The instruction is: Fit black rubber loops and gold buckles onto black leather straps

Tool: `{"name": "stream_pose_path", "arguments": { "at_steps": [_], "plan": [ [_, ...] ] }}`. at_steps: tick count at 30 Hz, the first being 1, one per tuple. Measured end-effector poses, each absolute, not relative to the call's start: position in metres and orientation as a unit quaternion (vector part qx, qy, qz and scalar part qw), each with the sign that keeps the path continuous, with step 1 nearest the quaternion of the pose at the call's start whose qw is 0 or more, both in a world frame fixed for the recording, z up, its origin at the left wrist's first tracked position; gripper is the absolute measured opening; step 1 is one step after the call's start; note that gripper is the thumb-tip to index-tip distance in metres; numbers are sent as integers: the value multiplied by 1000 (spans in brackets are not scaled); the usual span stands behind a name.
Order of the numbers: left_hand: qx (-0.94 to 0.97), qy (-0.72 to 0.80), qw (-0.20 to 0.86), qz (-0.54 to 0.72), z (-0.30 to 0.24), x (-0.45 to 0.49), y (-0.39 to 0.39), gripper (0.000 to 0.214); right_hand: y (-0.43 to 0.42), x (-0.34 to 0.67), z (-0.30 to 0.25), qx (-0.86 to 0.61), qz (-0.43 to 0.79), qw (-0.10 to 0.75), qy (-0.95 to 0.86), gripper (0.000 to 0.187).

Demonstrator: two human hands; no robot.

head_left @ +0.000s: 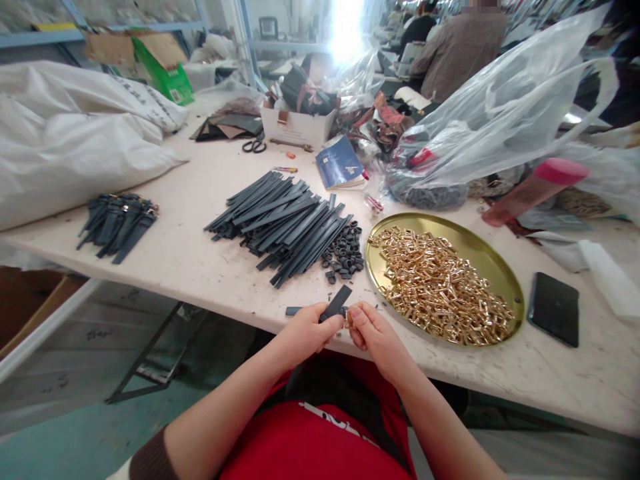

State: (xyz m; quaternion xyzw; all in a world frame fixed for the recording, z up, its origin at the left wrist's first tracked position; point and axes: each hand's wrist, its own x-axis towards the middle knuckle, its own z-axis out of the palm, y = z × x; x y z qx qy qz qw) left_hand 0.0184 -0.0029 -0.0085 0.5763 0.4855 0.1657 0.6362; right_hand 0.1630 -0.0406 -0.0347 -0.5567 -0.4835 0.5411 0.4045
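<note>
Close to the table's front edge, my left hand (313, 331) is closed around a dark strap (337, 302), whose end sticks up past the fingers. My right hand (369, 327) pinches a small gold buckle (347, 319) against the strap; the fingers hide most of it. Ahead of the hands lies a pile of dark straps (280, 223). Small dark loops (345, 252) are heaped at its right side. An oval gold tray (507, 280) at the right holds many gold buckles (440, 287). Far left, a bunch of straps with gold fittings (117, 223) rests on the table.
A black phone (554, 309) lies right of the tray, near a pink-capped bottle (535, 190). Behind are a blue booklet (341, 163), scissors (255, 145), a white box (298, 127) and a clear plastic bag (495, 113). White sacks (65, 140) cover the left side. People sit beyond.
</note>
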Motion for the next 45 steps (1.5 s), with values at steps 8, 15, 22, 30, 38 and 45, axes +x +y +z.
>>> {"name": "stream_pose_path", "arguments": {
  "at_steps": [8,15,22,30,38,45],
  "plan": [
    [415,476,735,247,-24,26,-10,32,-43,156,-42,-496,587,497,-403,24],
    [414,473,726,278,-25,26,-13,27,-43,150,-48,-548,484,510,-453,18],
    [430,487,721,242,-19,20,-4,29,-45,154,-48,-569,408,473,-535,15],
    [397,462,763,217,-17,18,-6,13,-49,151,-46,-554,419,493,-524,21],
    [646,498,530,232,-11,11,-15,22,-42,149,-39,-531,553,533,-359,22],
    [693,496,494,174,-11,-7,-18,30,-34,150,-35,-451,673,573,-125,29]
  ]
}}
